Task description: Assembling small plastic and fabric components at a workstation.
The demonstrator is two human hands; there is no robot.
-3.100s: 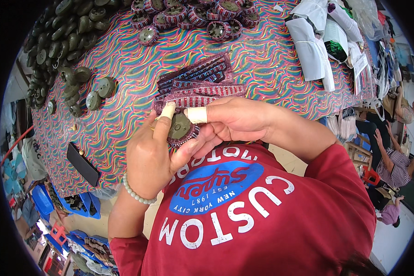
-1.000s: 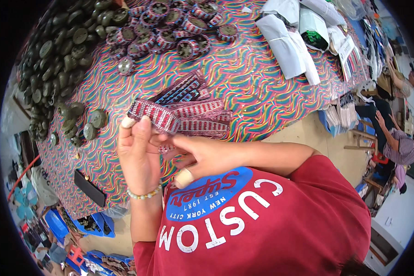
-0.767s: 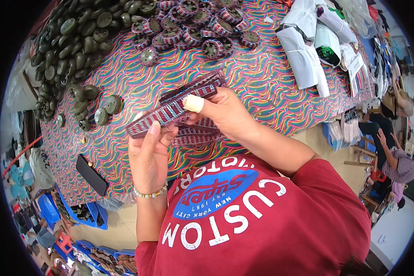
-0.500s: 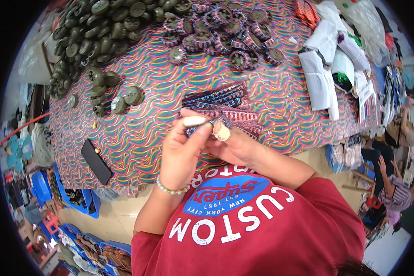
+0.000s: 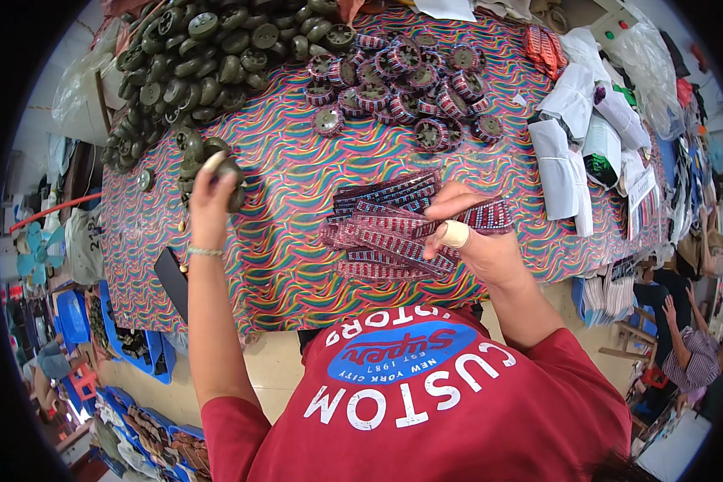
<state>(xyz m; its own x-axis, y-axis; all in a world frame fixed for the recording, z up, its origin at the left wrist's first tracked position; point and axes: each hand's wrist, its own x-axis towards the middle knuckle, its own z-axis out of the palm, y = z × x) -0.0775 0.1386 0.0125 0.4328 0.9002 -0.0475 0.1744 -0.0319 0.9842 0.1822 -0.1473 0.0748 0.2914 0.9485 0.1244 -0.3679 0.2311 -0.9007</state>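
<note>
At the left of the table, my left hand (image 5: pixel 209 210) closes its fingers on a round olive-green wheel-like piece (image 5: pixel 234 183), beside a few more of that kind. A pale cover sits on one of its fingertips. Right of the middle, my right hand (image 5: pixel 486 245) pinches a patterned woven strip (image 5: pixel 490 217) in red, black and white, its end sticking out past the fingers. Tan tape wraps the thumb. Under and beside this hand lies a loose stack of similar strips (image 5: pixel 377 241), some darker blue and black.
A big heap of olive-green round pieces (image 5: pixel 205 68) fills the far left. Strip-wrapped round pieces (image 5: pixel 410 84) are piled at the far middle. White-wrapped bundles (image 5: pixel 558 169) lie at the right, a black phone-like slab (image 5: pixel 171 281) at the left edge. Other people sit at right.
My hands have come apart. The left has moved far left to the green pieces; the right has moved right and now holds a strip over the stack.
</note>
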